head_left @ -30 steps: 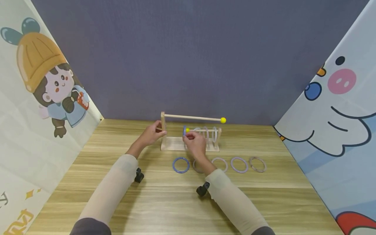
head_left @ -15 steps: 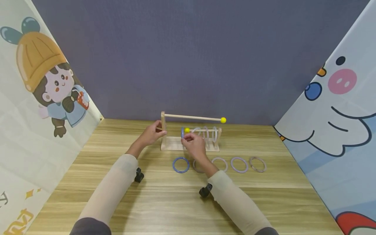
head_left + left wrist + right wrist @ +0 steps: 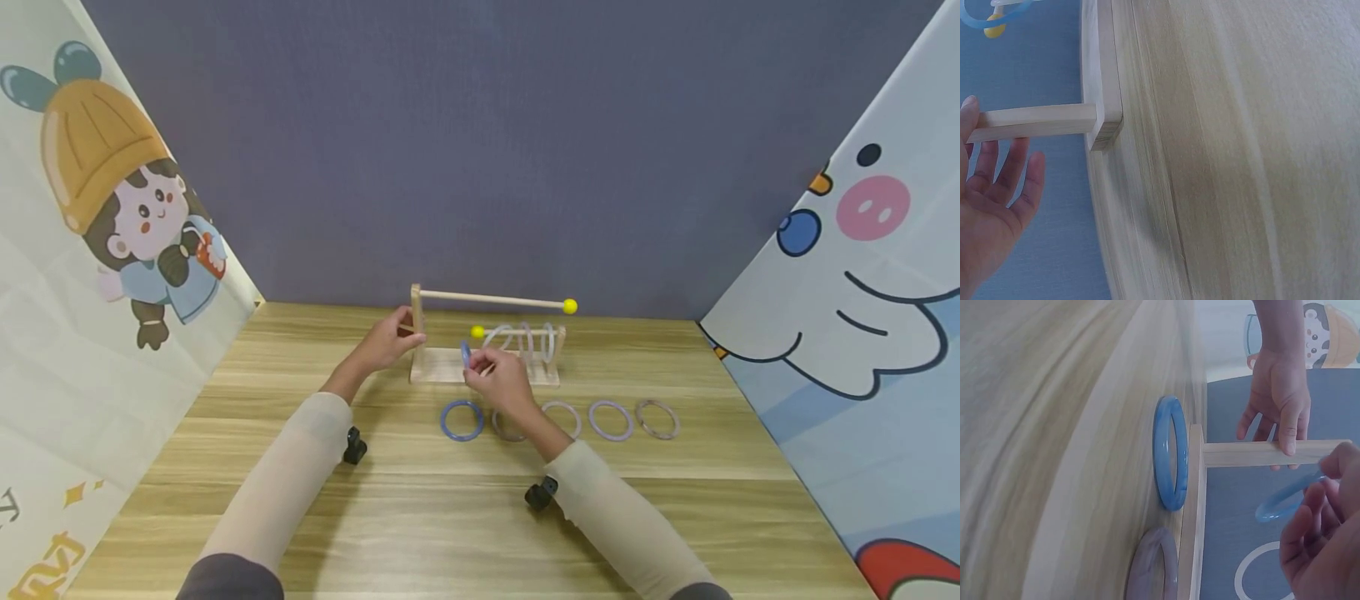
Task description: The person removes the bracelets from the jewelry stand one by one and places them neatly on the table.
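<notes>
My left hand (image 3: 387,340) grips the taller left post (image 3: 1041,120) of a wooden rack, thumb on one side and fingers on the other. My right hand (image 3: 501,381) pinches a blue bangle (image 3: 1280,501) by its edge. That bangle stands nearly edge-on in the head view, just below and left of the yellow ball (image 3: 477,332) on the lower rod's tip. Several pale bangles (image 3: 527,343) hang on this lower rod, behind my right hand. The upper rod (image 3: 491,298) is bare and ends in another yellow ball (image 3: 570,307).
In front of the rack's base (image 3: 442,367) several bangles lie in a row: a blue one (image 3: 462,421) at left, a lilac one (image 3: 611,421) and a brownish one (image 3: 657,419) at right. My right wrist partly covers others. A dark panel (image 3: 480,167) rises behind the table.
My right hand has brought the blue bangle slightly left past the lower rod's ball, then lower and nearer to me. My left hand keeps its grip on the post.
</notes>
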The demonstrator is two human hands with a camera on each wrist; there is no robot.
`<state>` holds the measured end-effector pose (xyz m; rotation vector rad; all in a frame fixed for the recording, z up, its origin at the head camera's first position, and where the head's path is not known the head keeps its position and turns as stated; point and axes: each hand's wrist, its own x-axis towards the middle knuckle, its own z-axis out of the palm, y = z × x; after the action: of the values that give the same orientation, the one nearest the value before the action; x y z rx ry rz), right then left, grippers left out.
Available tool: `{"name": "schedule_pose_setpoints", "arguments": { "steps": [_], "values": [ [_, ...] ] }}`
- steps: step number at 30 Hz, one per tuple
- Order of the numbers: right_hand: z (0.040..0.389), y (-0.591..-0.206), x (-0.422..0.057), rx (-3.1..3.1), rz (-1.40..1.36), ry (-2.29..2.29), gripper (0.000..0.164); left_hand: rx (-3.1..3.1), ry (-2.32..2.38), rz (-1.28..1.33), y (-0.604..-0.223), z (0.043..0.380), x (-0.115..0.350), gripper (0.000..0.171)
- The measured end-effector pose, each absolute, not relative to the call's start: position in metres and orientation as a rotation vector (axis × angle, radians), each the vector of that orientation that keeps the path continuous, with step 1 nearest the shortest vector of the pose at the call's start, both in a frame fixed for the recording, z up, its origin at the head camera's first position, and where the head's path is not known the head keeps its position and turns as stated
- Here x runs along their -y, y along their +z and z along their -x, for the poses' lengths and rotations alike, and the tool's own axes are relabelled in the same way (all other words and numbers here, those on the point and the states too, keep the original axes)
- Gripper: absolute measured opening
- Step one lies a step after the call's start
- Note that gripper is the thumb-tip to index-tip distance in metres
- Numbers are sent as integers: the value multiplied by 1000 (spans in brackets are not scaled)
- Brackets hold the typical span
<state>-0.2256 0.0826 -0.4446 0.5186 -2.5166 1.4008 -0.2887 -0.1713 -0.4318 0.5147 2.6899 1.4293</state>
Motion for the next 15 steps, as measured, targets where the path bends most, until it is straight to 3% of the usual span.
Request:
{"name": "schedule_pose_setpoints", "arguments": {
  "steps": [11, 15],
  "values": [
    [216, -445, -94, 2546, -891, 1275, 2, -2692, 1459, -508, -433, 291, 170, 34],
    [209, -445, -97, 2643, -972, 1252, 9, -2691, 1457, -506, -433, 291, 170, 34]
  ]
}}
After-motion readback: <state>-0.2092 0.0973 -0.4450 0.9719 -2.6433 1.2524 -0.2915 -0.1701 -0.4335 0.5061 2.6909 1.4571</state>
